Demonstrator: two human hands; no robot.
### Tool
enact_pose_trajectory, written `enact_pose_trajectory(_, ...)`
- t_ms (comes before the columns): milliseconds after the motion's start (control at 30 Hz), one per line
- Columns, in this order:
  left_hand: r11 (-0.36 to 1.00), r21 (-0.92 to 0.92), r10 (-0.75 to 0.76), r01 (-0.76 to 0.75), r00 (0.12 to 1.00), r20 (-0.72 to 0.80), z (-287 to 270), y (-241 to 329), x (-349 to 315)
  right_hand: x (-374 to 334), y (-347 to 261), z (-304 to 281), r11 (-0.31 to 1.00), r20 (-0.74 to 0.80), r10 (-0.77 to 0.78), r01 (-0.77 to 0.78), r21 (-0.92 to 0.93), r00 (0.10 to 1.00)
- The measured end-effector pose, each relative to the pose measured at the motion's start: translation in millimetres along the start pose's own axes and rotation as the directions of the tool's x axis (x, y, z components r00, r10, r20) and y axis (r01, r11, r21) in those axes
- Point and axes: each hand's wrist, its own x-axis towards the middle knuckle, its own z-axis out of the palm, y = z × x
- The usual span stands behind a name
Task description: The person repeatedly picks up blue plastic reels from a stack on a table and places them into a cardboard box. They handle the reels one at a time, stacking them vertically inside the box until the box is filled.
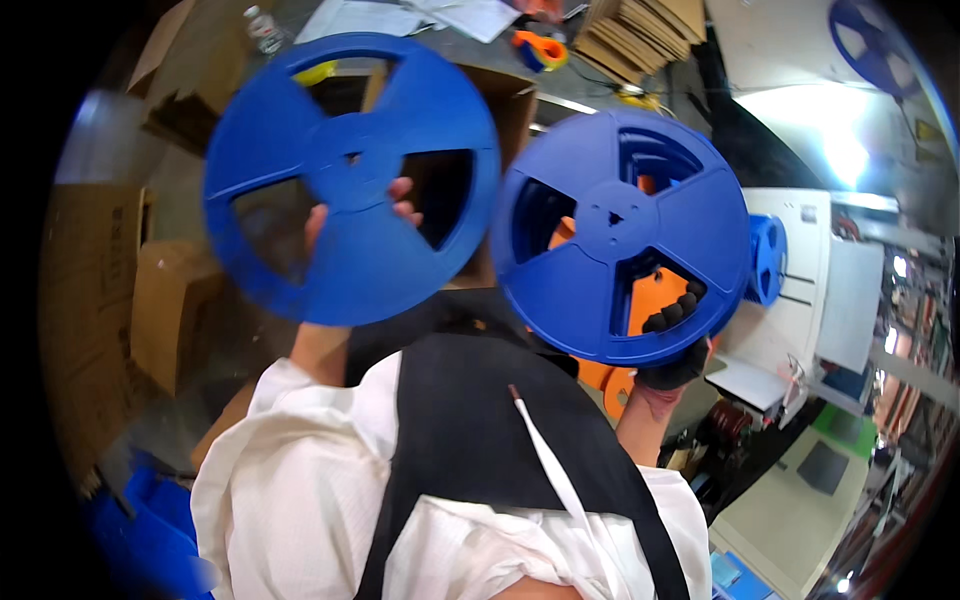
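Note:
A blue plastic reel (pixel 345 250) with three wide cut-outs is held up on the left by my left hand (pixel 404 204). Bare fingertips curl through two of its openings, and the palm is hidden behind the disc. On the right, my right hand (pixel 674 368), in a black glove, grips a stack of similar blue reels (pixel 615 215). Its dark fingertips show through the lower right cut-out, wrapped round the rim. Both the single reel and the stack face me at chest height, their edges almost meeting. Orange reels (pixel 655 300) show behind the stack.
Cardboard boxes (pixel 170 310) stand on the left, with a blue bin (pixel 160 520) below. Flat cardboard pieces (pixel 635 35), papers (pixel 405 15) and a tape roll (pixel 540 50) lie at the far side. Another blue reel (pixel 767 260) stands by a white machine at right.

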Motion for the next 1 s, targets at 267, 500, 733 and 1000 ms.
enact_pose_trajectory(267,0.931,0.360,0.051,-0.069,0.997,0.059,15.1,14.5,9.3,3.2,1.7,-0.7,0.982,-0.009,-0.053,0.054,0.179,0.999)
enact_pose_trajectory(500,0.728,0.682,0.099,0.073,0.973,-0.211,27.9,-13.5,18.2,1.2,5.0,0.2,0.982,-0.064,-0.007,0.019,0.185,0.998)
enact_pose_trajectory(733,0.431,0.841,-0.203,0.327,0.943,-0.262,11.4,-83.2,40.5,-13.9,39.5,19.3,0.908,-0.046,0.194,-0.197,-0.371,0.980)
enact_pose_trajectory(1000,0.823,0.403,-0.331,0.401,0.914,-0.234,0.0,-95.9,37.7,-22.9,53.6,31.1,0.525,-0.041,0.102,-0.089,-0.846,0.994)
